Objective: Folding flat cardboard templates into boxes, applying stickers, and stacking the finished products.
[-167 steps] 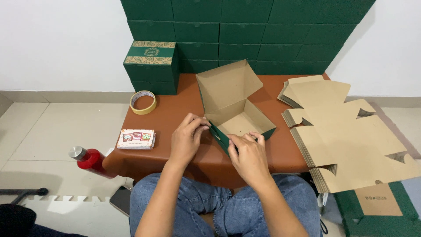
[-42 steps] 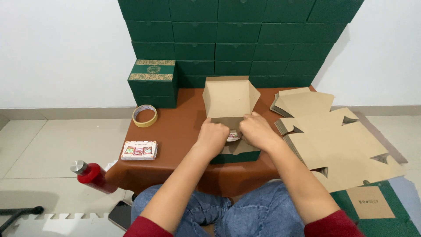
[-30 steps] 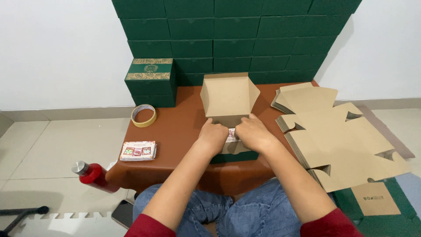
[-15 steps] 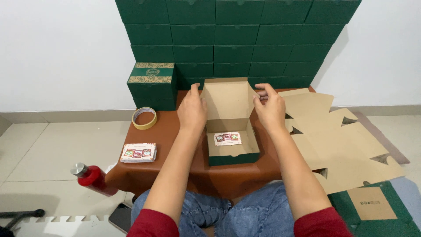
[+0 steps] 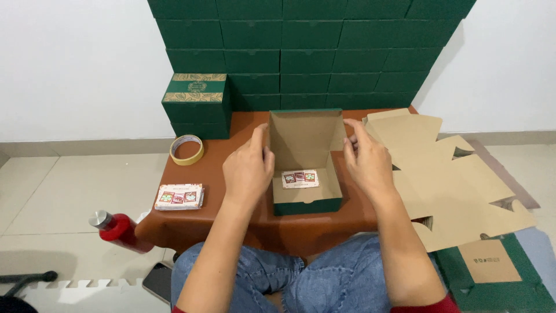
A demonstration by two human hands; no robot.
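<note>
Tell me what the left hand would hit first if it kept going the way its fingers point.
The left hand points up and away beside the open box. Going straight on, it would likely meet the stacked green boxes behind the table, though depth is hard to judge.

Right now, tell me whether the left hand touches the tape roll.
Apart. The head view shows bare table between the left hand and the tape roll.

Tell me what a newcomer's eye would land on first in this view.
First the open green box at the middle of the brown table, its lid upright and a small card lying flat inside, with the left hand and right hand at either side of it. Behind it rises a wall of stacked green boxes. To the right, flat cardboard blanks spread over the table's edge.
</note>
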